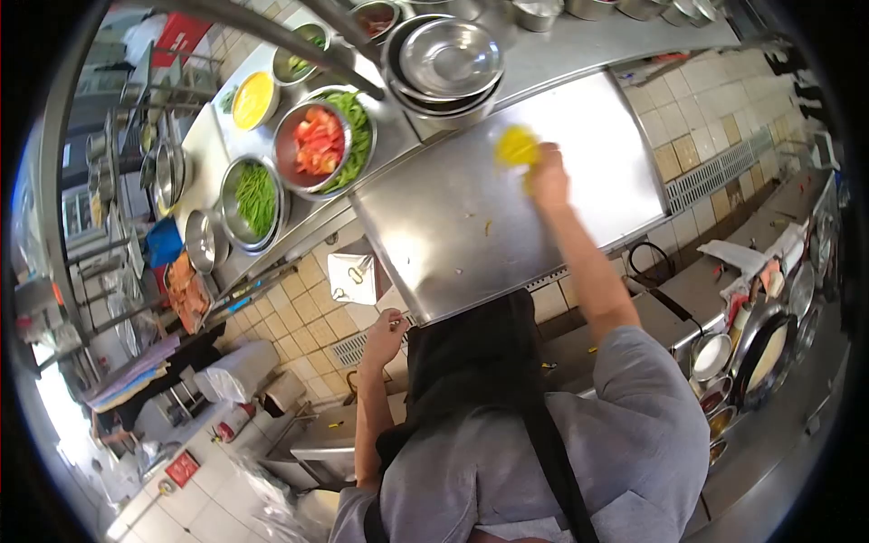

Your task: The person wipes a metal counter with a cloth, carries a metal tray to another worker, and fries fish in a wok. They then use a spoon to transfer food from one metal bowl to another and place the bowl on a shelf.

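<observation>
In the head view a bright yellow cloth (517, 147), smeared by motion, is in the grasp of my right hand (548, 181). That arm reaches across the stainless steel worktop (434, 213), on which a few small yellow scraps (488, 227) lie. By the worktop's near left corner is my left hand (386, 335), its fingers curled in; whether anything small is between them I cannot make out. Below that corner a white square container (352, 279) has some scraps in it.
Stacked steel bowls (451, 59) stand at the worktop's back edge. To the left are bowls of chopped tomato (319, 140), green beans (257, 199) and yellow liquid (255, 100). Pans (768, 353) and sauce pots sit at the right. A floor drain (720, 168) runs beyond the worktop.
</observation>
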A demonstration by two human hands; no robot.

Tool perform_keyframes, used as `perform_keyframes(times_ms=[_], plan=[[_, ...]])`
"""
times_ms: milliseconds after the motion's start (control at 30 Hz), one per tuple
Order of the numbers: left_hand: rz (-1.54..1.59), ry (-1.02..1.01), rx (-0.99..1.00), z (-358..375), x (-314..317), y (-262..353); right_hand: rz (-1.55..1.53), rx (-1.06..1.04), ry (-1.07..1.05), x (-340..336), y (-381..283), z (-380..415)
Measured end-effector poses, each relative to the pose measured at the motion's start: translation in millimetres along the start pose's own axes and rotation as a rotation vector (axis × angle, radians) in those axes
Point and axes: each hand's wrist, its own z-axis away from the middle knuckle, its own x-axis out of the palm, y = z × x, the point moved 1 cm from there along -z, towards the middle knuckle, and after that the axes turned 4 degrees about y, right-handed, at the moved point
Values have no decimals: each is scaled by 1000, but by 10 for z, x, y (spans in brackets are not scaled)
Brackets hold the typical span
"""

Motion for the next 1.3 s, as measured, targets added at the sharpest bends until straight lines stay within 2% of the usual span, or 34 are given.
perform_keyframes(times_ms=[33, 100, 133, 167, 200, 233, 267, 333, 433, 467, 533, 600, 667, 733, 833, 867, 967, 1000, 1100, 1300], plan=[[27, 38, -7, 43, -46, -102, 61, 367, -55, -372, -26, -209], [137, 66, -123, 117, -38, -348, 319, 143, 283, -448, -35, -259], [194, 63, -145, 91, -9, -480, 316, 153, 137, -293, -149, -179], [247, 61, -163, 61, 39, -649, 146, 386, 5, -93, -487, -17], [120, 73, -106, 1, 138, -851, -106, 524, -120, 342, -584, 169], [124, 45, -65, -23, 153, -842, 184, -248, -108, 685, -780, 381], [125, 13, -29, -69, 176, -793, 270, -364, -276, 926, -1139, 547], [109, -15, -11, -65, 132, -525, 137, -499, -448, 1064, -1833, 622], [139, -33, 5, -65, 32, -443, 84, -916, -719, 1256, -2078, 542], [124, 11, 79, -67, 26, -548, -5, -990, -759, 1275, -1910, 464], [252, 14, 4, 0, -56, -695, -47, -935, -690, 1007, -1498, 307], [296, 25, -15, 30, -108, -924, 53, -688, -509, 518, -1059, 303], [302, -2, -69, 81, -110, -1237, 147, -520, -431, 61, -791, 694], [307, -55, -80, 71, -155, -1439, 210, -387, -409, -17, -782, 1365], [255, -120, -85, 18, -235, -1523, 128, -239, -332, 395, -1225, 2192], [232, -144, -50, -24, -253, -1553, 77, -296, -263, 580, -1404, 2241], [168, -192, 32, -178, -274, -1621, 59, -162, -256, 1245, -1867, 1991], [150, -196, 51, -230, -298, -1639, 31, -147, -286, 1337, -2023, 1878], [110, -209, 61, -283, -452, -1628, 139, -469, -623, 1230, -2338, 1809], [255, -199, 36, -215, -538, -1838, 191, -612, -851, 775, -2117, 2193]])
